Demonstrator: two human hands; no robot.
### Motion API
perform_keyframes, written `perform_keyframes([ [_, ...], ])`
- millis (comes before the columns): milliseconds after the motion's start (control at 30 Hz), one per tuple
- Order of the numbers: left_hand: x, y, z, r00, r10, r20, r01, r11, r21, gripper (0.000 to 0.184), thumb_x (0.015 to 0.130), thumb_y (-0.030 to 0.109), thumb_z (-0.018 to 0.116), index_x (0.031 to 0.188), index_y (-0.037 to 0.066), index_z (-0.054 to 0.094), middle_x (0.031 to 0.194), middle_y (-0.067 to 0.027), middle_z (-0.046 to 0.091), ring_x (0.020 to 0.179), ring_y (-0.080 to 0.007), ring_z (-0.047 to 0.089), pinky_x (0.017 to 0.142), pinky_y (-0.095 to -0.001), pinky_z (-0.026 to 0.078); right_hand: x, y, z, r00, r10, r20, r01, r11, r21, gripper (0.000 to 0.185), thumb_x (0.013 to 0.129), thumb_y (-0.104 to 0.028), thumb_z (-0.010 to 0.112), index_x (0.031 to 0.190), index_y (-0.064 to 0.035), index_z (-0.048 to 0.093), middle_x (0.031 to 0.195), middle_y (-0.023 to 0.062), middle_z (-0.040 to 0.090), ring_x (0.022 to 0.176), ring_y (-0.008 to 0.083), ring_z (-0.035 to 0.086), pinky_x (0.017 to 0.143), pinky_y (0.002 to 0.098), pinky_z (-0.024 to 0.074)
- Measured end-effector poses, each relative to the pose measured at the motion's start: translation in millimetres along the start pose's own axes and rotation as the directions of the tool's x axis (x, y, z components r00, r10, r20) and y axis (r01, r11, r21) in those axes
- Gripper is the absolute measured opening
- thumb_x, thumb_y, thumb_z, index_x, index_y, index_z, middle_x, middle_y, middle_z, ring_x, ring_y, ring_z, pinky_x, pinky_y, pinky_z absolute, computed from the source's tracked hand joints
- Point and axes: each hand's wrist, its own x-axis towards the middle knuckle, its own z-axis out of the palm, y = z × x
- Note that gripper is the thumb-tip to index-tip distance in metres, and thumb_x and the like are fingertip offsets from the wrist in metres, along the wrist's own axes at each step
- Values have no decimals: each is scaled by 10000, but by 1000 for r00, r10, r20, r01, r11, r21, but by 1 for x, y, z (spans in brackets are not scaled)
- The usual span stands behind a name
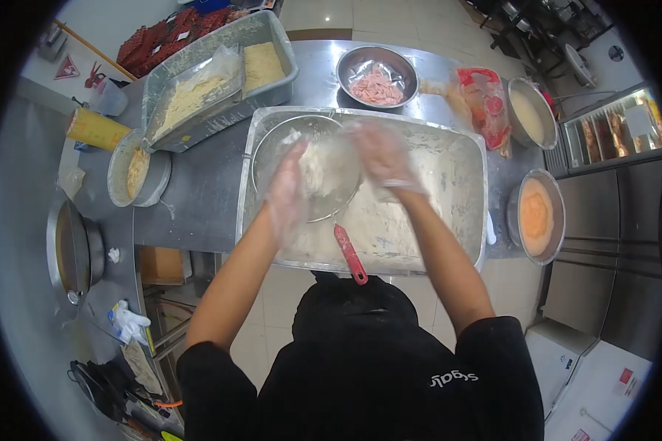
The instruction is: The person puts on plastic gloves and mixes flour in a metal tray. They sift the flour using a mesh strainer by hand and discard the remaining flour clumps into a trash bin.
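Observation:
A round wire sieve [338,208] with a red handle [349,253] rests in a large metal tray [449,136] coated with white flour. White powder [315,169] lies in the sieve's mesh. Over its left part is my left hand [290,180], in a thin clear glove, palm turned inward with fingers stretched out. My right hand [382,156], gloved the same way, hovers at the sieve's right rim; it is blurred by motion, but its fingers look extended. Neither hand shows anything held. Whether either touches the sieve, I cannot tell.
Behind the tray stand a bowl of pink pieces [377,92] and a red plastic bag [485,103]. Bowls of pale liquid [528,117] and orange mix [537,213] sit right. A grey tub [287,55] of yellowish crumbs and a crumb-filled pot [154,180] are left.

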Motion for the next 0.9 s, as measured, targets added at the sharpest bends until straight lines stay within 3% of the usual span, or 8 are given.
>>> perform_keyframes([
  [133,-9,15,-14,964,112,-242,-56,972,227,608,905,361,554,1385,37,368,1388,-88,407,1294,-213,341,1065,-348,272,17,68,-48,815,438,379,-454,890,-53,267,898,-271,539,909,-41,674,862,75,686,777,169,636,725,306,493],
  [300,3,15,-17,948,204,-243,-144,959,244,714,801,356,658,1401,95,373,1418,-84,383,1328,-260,279,1081,-463,190,-55,149,8,557,408,723,-785,544,297,227,848,-192,573,877,-6,700,873,95,696,772,164,656,719,304,504],
  [400,4,6,2,933,303,-192,-247,931,268,606,809,330,661,1324,81,465,1317,-80,474,1212,-230,409,1021,-431,265,-100,175,5,338,215,916,-606,795,37,232,846,-213,587,932,-38,712,906,87,700,786,168,656,725,306,502],
  [500,7,-14,38,929,349,-128,-286,891,354,441,846,286,641,1214,58,552,1174,-69,572,1061,-194,510,906,-354,373,-110,152,-34,230,230,946,97,962,-257,246,832,-265,606,949,-81,721,937,74,700,833,175,650,748,324,496],
  [567,3,-32,63,946,322,-43,-278,870,406,388,851,272,632,1175,69,565,1122,-52,592,957,-168,554,835,-315,411,-85,154,-62,105,255,961,-79,966,-248,268,815,-319,614,945,-111,723,935,65,699,868,182,639,765,340,489],
  [700,31,-83,87,965,159,209,-248,815,524,165,823,71,600,985,78,628,980,-6,619,846,-104,562,755,-252,457,-34,171,-83,748,417,516,-311,907,-283,262,799,-320,627,905,-100,722,989,83,694,896,196,634,783,360,483],
  [800,83,-128,90,925,95,369,-340,644,685,184,816,58,556,974,91,645,1004,-46,645,861,-176,603,768,-291,477,-69,260,-36,574,251,780,-342,938,-51,279,807,-313,620,963,-99,707,974,109,691,837,245,641,759,392,487],
  [900,130,-167,87,882,70,466,-471,181,863,235,814,76,506,1001,95,648,1020,-93,659,898,-282,627,800,-342,485,-113,211,-48,522,509,684,-241,858,-453,276,768,-207,625,1006,-92,702,1039,146,670,934,281,636,794,404,480],
])
